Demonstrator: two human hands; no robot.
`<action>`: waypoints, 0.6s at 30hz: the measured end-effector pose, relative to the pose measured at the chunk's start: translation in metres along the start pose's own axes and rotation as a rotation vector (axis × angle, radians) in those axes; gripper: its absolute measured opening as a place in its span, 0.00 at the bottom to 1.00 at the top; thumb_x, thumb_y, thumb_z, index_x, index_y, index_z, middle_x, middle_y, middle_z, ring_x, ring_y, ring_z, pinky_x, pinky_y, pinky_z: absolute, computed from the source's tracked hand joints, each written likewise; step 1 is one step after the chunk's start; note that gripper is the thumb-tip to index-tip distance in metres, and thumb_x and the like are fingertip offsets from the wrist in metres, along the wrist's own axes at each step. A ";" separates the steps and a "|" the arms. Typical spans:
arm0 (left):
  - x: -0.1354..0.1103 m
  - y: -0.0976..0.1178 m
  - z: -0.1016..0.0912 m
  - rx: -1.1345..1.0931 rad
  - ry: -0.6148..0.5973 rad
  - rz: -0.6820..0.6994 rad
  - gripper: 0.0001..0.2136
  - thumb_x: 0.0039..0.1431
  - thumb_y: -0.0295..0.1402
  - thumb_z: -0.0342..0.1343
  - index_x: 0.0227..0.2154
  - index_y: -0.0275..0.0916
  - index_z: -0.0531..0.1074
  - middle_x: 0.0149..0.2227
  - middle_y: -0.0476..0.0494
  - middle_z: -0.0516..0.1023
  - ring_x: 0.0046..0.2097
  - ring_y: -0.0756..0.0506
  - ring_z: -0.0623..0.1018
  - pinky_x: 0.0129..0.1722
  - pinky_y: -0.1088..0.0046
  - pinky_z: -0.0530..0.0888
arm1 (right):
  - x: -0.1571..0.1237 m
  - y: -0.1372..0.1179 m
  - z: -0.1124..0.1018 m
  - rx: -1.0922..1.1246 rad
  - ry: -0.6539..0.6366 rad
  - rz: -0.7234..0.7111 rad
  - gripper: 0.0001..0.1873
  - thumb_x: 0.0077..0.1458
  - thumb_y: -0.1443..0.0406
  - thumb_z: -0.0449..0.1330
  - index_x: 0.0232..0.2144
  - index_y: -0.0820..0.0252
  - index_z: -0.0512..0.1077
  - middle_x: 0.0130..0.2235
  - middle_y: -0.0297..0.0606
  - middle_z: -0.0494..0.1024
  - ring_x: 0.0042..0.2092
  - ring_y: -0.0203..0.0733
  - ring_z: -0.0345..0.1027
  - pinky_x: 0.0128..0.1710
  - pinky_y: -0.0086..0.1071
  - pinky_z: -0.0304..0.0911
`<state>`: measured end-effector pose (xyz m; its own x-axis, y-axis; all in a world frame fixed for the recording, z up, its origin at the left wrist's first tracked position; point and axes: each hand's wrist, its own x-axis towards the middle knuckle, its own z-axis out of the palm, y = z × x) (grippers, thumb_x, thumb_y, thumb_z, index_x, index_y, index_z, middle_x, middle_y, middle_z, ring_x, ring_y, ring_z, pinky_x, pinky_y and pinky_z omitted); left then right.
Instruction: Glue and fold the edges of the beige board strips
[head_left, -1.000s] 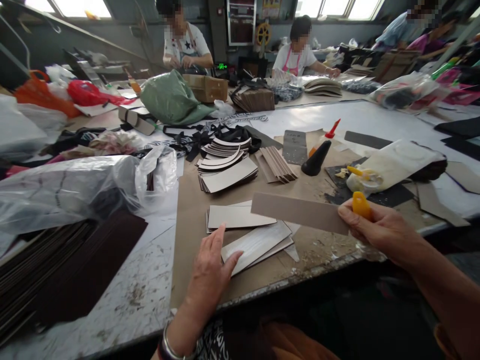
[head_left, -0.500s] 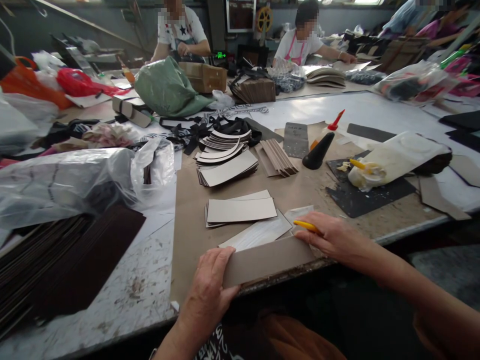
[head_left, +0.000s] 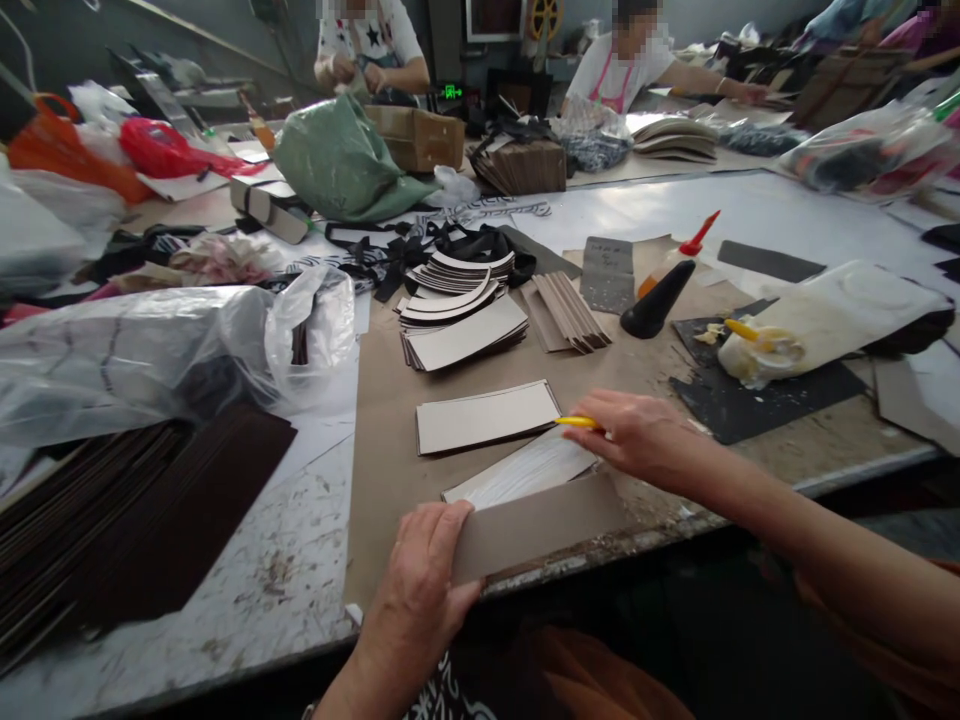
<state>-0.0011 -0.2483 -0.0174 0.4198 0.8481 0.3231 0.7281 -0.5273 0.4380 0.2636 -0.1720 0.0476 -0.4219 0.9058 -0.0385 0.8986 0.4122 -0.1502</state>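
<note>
My left hand grips the left end of a grey-brown rectangular panel, thumb beneath and fingers over its edge. The panel lies along the table's front edge. Behind it, partly covered, is a pale strip smeared with something white. My right hand is closed around a yellow stick-like tool; its working end is hidden. That hand hovers near the strip's right end, by the corner of a small stack of pale rectangular panels.
Curved and straight pale pieces and brown strips lie behind. At right are a black cone, a red-tipped bottle and a glue-smeared white container. Dark panels and plastic bags fill the left. Co-workers sit opposite.
My right hand has moved left with the yellow tool, off the panel's right end. The small stack of pale panels looks more evenly aligned. My left hand stays on the panel. The view shifted slightly.
</note>
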 end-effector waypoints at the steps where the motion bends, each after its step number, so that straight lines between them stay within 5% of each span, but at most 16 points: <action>1: 0.002 0.002 0.000 -0.004 0.002 0.012 0.24 0.44 0.20 0.55 0.47 0.37 0.61 0.39 0.40 0.72 0.41 0.41 0.73 0.42 0.60 0.72 | -0.007 -0.007 -0.005 0.047 -0.016 -0.078 0.14 0.58 0.55 0.53 0.38 0.59 0.71 0.36 0.39 0.72 0.36 0.41 0.67 0.33 0.31 0.57; 5: 0.008 0.014 0.003 -0.039 0.013 0.054 0.24 0.42 0.20 0.58 0.45 0.36 0.61 0.38 0.40 0.73 0.40 0.40 0.72 0.41 0.60 0.72 | -0.033 -0.034 -0.010 0.082 -0.116 -0.296 0.26 0.44 0.52 0.66 0.43 0.61 0.69 0.39 0.41 0.70 0.38 0.45 0.66 0.34 0.34 0.61; 9: 0.006 0.028 0.008 -0.089 -0.035 0.059 0.25 0.42 0.24 0.63 0.45 0.35 0.61 0.37 0.40 0.73 0.39 0.40 0.72 0.41 0.59 0.72 | -0.049 -0.044 0.005 0.061 -0.153 -0.276 0.23 0.44 0.59 0.67 0.41 0.63 0.69 0.39 0.43 0.69 0.38 0.46 0.65 0.32 0.35 0.63; 14: -0.002 0.022 0.005 -0.113 -0.061 0.046 0.38 0.43 0.37 0.66 0.55 0.34 0.54 0.49 0.32 0.69 0.50 0.37 0.68 0.50 0.57 0.68 | -0.065 -0.028 0.017 0.073 -0.156 -0.253 0.21 0.45 0.65 0.65 0.43 0.63 0.68 0.41 0.44 0.68 0.40 0.46 0.65 0.34 0.36 0.65; 18: -0.003 -0.003 0.007 -0.048 0.012 -0.033 0.38 0.48 0.36 0.63 0.59 0.35 0.49 0.54 0.31 0.64 0.56 0.36 0.63 0.55 0.54 0.63 | -0.074 -0.003 0.016 0.034 -0.084 -0.201 0.18 0.48 0.66 0.62 0.43 0.62 0.67 0.42 0.44 0.67 0.40 0.45 0.65 0.35 0.35 0.65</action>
<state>-0.0005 -0.2491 -0.0257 0.3888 0.8647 0.3179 0.7145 -0.5008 0.4885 0.2904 -0.2418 0.0348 -0.6024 0.7935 -0.0867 0.7912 0.5792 -0.1961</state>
